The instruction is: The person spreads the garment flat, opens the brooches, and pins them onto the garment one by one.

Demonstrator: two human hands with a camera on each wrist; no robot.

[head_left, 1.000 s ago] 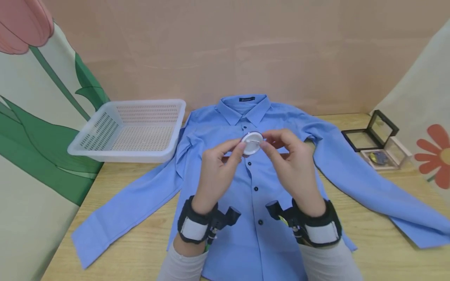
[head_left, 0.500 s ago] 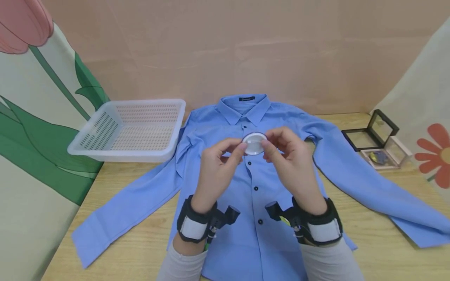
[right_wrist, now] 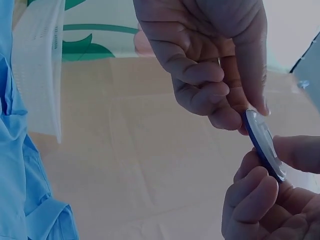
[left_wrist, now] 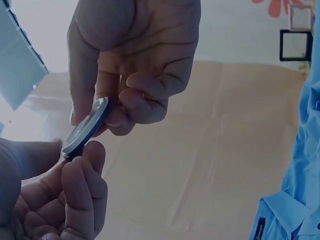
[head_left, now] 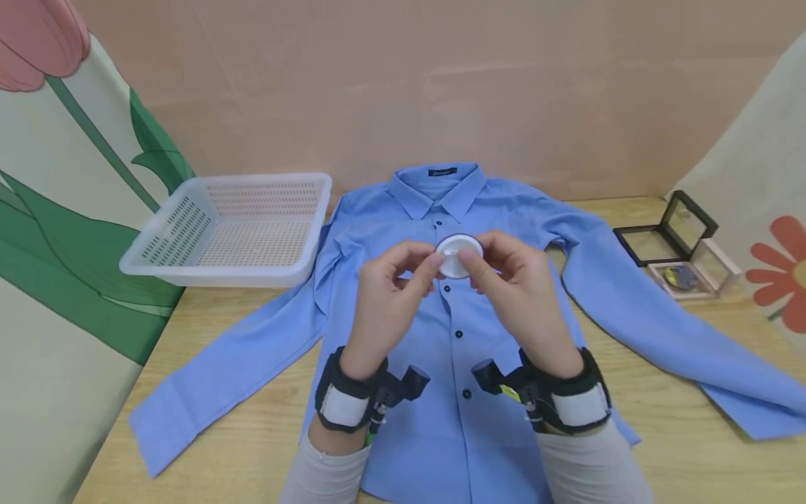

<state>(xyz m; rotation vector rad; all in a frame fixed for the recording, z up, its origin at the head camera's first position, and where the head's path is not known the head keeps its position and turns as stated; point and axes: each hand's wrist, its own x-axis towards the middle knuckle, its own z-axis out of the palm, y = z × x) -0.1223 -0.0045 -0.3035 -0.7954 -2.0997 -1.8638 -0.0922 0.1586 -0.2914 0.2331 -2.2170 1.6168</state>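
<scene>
- At the near edge, black wrist straps (head_left: 345, 407) with small cameras (head_left: 414, 383) sit just past a pair of pale grey sleeves (head_left: 327, 469).
- Beyond them, the left hand (head_left: 392, 287) pinches one side of a round pin badge (head_left: 450, 256) by its rim, between thumb and bent forefinger; the right hand (head_left: 527, 290) grips the opposite side, its thumb over the white back and its other fingers curled.
- Between the two hands, held up in the air, the badge turns its white back to the head camera; both wrist views show a thin, tilted disc with a dark blue edge.
- By its look, the badge should be light and stiff, its smooth shell a little slippery and its front easy to scratch. The rim seems the best hold, from opposite edges, keeping off the middle of the back, where a pin could prick. Whether one stands loose is too small to tell.
- Below the hands, a blue button-up shirt (head_left: 428, 336) lies spread on the wooden table (head_left: 245, 448); it looks soft, thin and quick to crease.
- Farther right, an open black-framed case (head_left: 676, 241) stands just behind a smaller pale pink case (head_left: 699, 292).
- Farther left sits a white perforated basket (head_left: 220, 277).
</scene>
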